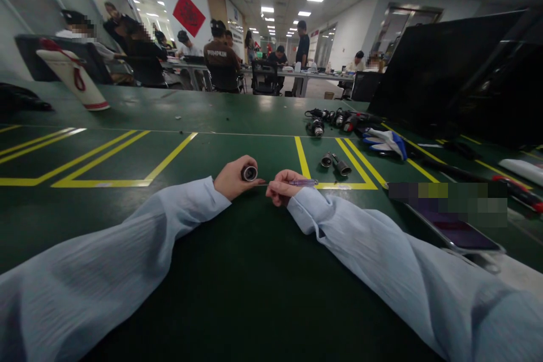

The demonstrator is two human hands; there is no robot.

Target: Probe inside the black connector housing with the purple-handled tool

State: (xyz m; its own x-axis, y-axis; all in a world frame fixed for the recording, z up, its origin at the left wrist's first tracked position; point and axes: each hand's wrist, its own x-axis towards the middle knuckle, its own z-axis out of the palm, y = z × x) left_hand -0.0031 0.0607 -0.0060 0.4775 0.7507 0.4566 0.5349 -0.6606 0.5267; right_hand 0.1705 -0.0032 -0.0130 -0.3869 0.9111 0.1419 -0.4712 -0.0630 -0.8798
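My left hand [231, 177] is closed around a small black cylindrical part [249, 173] with a round silver-rimmed end facing me. My right hand [283, 186] pinches a thin translucent purple-handled tool [302, 182], likely a small screwdriver, lying level with its tip toward the part. Both hands rest on the green table mat [254, 271], close together, and both forearms wear light blue sleeves. Two more dark cylindrical parts [336, 163] lie just right of my right hand, on a yellow line.
A cluster of black parts and cables [335, 120] lies further back, with white-and-blue gloves [384, 142] beside it. A phone [456, 232] lies at right, below large black screens [445, 68]. A white bag [74, 76] stands at far left. Several people sit at desks behind.
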